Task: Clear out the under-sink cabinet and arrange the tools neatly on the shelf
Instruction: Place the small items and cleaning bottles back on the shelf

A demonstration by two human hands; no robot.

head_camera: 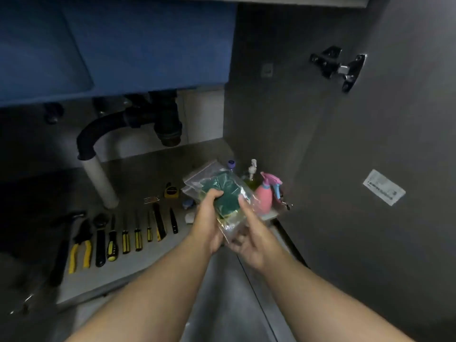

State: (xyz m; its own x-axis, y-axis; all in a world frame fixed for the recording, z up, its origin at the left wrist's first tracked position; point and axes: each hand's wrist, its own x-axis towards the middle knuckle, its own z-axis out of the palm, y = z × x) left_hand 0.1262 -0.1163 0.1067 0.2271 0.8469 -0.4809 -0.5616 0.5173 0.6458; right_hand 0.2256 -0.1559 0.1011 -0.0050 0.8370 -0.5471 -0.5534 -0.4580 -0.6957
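A clear bag of green sponges (227,193) is held above the cabinet floor (148,164), just in front of a pink spray bottle (263,197). It is grasped by the left hand (209,223) and the right hand (251,238), thumbs on top. The tools (125,239) are laid in a row at the left.

Home kitchen's under-sink cabinet (271,107), blue sink basin (123,45) hanging overhead, black curved drain pipe (98,127) running beneath it, silver metal hinge (341,67) holding the open grey cabinet door (399,132).
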